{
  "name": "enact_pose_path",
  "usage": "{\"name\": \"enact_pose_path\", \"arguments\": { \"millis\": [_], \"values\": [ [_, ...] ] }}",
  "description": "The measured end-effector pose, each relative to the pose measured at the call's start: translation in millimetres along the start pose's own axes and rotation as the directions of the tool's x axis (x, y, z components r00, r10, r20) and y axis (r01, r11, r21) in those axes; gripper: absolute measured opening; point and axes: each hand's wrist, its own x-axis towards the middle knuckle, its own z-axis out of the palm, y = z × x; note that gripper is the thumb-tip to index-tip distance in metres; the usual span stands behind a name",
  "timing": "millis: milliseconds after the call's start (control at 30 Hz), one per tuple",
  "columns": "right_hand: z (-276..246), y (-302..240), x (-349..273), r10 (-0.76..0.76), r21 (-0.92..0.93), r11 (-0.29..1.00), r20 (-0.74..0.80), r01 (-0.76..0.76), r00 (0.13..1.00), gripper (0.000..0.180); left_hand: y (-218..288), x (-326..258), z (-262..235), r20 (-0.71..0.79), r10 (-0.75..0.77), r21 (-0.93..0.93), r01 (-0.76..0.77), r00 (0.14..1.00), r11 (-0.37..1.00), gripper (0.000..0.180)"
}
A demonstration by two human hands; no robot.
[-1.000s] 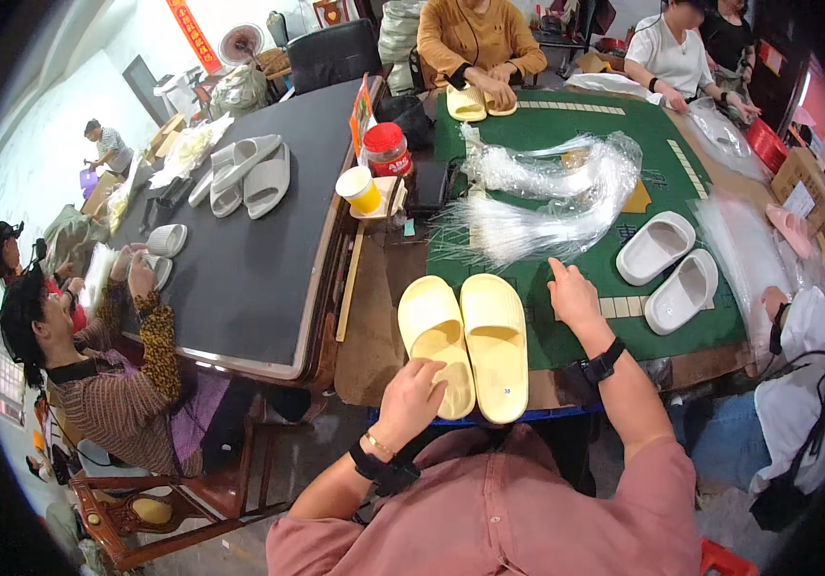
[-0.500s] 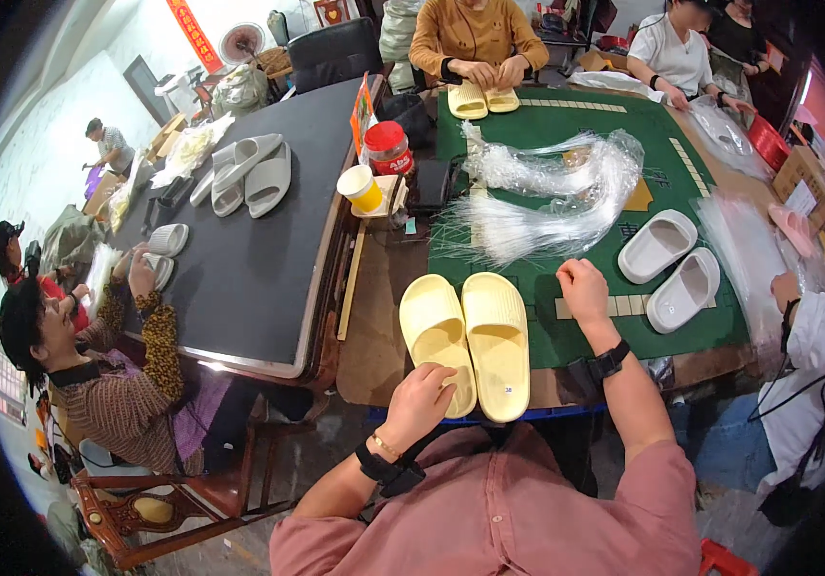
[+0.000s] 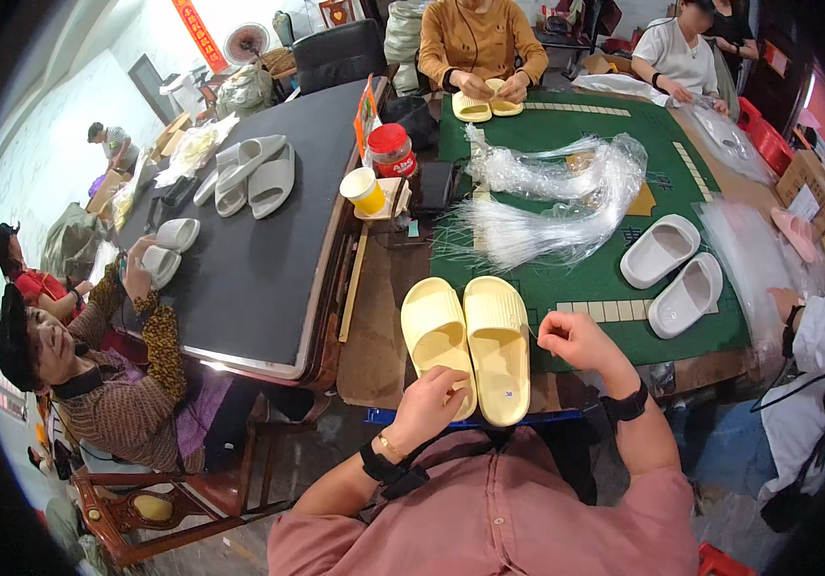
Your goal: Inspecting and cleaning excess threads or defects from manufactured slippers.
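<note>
A pair of yellow slippers [image 3: 498, 357] sits on the counter [image 3: 374, 322] at twelve o'clock from the torso. The left hand [image 3: 427, 398] is at their seven o'clock, the right hand [image 3: 585, 341] at three. Both hands' fingers curl; whether they grip anything, I cannot tell.

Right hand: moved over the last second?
Yes, toward the wearer. Against the pale tile row on the green mat, the right hand reached past it earlier; now it's on the near side, beside the yellow slippers.
</note>
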Motion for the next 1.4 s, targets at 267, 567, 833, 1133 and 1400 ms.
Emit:
{"name": "enact_pose_path", "arguments": {
  "millis": [267, 567, 833, 1133, 1400],
  "values": [
    [9.4, -50.5, -37.6, -0.175, 0.124, 0.983, 0.378, 0.137, 0.909, 0.008, 25.6, 20.6, 2.7, 0.313, -0.242, -0.511, 0.378, 0.918, 0.772, 0.028],
    [17.3, -56.1, -48.2, -0.204, -0.238, 0.947, 0.077, 0.217, 0.976, 0.011, 34.0, 23.5, -16.3, 0.51, -0.249, -0.794, 0.562, 0.823, 0.232, 0.028],
    [34.6, -60.2, -47.5, -0.272, -0.426, 0.877, -0.057, 0.223, 0.961, 0.012, 19.2, -4.5, -35.5, 0.297, -0.349, -0.907, 0.377, 0.889, 0.188, 0.027],
    [64.8, -57.0, -56.5, -0.499, -0.449, 0.766, 0.037, 0.461, 0.866, 0.015, 16.3, -21.0, -42.8, 0.397, -0.549, -0.501, 0.675, 0.735, 0.541, 0.035],
    [74.7, -46.7, -63.4, -0.399, -0.48, 0.794, 0.053, 0.374, 0.915, 0.013, 7.9, -30.6, -25.9, 0.533, -0.444, -0.293, 0.649, 0.72, 0.702, 0.045]
  ]
}}
